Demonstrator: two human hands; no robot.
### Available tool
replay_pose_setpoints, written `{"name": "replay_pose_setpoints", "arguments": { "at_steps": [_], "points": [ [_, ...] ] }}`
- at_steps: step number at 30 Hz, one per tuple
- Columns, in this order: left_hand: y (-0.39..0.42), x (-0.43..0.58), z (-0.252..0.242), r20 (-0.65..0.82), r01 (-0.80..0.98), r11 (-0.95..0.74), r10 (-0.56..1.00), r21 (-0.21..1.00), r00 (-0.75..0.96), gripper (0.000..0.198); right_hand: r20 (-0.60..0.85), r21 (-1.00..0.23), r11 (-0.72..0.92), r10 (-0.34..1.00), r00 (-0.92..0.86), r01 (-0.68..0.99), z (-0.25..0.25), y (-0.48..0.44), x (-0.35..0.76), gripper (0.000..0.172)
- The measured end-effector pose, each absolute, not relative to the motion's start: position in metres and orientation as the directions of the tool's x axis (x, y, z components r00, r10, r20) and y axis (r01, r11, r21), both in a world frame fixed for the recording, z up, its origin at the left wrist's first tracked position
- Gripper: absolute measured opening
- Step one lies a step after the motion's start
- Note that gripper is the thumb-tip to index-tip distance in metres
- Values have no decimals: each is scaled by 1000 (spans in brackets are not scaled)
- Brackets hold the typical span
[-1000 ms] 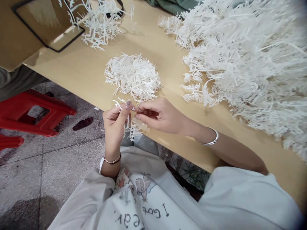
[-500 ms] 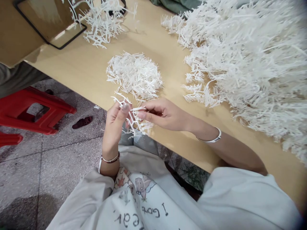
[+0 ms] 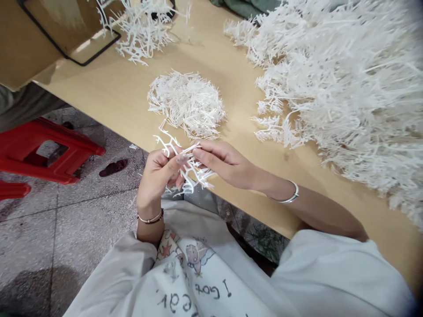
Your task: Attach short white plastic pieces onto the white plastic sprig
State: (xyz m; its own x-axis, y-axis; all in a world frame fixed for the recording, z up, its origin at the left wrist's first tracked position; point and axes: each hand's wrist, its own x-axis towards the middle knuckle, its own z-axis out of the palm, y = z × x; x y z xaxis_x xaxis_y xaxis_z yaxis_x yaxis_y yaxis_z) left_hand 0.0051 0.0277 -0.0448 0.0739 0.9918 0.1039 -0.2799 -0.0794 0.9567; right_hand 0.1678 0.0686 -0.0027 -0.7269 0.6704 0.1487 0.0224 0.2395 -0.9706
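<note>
My left hand [image 3: 157, 176] holds a white branched plastic sprig [image 3: 194, 172] between thumb and fingers, just off the table's front edge. My right hand [image 3: 224, 163] pinches a thin arm of the same sprig with its fingertips. Part of the sprig is hidden behind my left thumb. Just beyond my hands lies a small pile of short white sprigs [image 3: 187, 105] on the light wooden table [image 3: 132, 92], not touching either hand.
A huge heap of white branched pieces [image 3: 330, 88] fills the right of the table, and a looser pile [image 3: 142, 35] lies at the far end. A cardboard box [image 3: 20, 44] overhangs the left corner. Below the table edge are a red plastic stool [image 3: 49, 152], a dark slipper [image 3: 113, 167], and a speckled floor.
My left thumb has rolled down and to the right over the sprig, which now lies flatter. My right fingertips have shifted slightly lower while keeping hold.
</note>
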Motion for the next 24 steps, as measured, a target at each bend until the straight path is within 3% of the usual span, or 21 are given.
{"name": "replay_pose_setpoints", "arguments": {
  "at_steps": [4,10,14,17,20,22,24],
  "points": [
    [27,2,-45,53,-317,-4,988,948,147,27,163,-967,253,674,-721,18,-4,67,167,32],
    [29,5,-46,-37,-511,305,883,803,469,30,51,-948,-224,599,-799,-228,-15,53,164,26],
    [33,14,-50,-59,-595,338,897,730,437,32,23,-889,-339,640,-768,-309,-17,48,170,29],
    [34,17,-50,-73,-590,302,923,749,379,33,112,-949,-148,665,-739,-278,-13,53,177,35],
    [34,18,-47,-53,-560,237,944,794,324,30,240,-954,300,728,-642,-17,-10,66,184,33],
    [35,19,-45,-59,-534,187,967,824,247,27,377,-762,594,730,-570,257,-11,78,188,30],
    [36,20,-44,-56,-493,143,981,858,187,26,481,-482,725,688,-543,492,-17,90,192,30]
  ]
}}
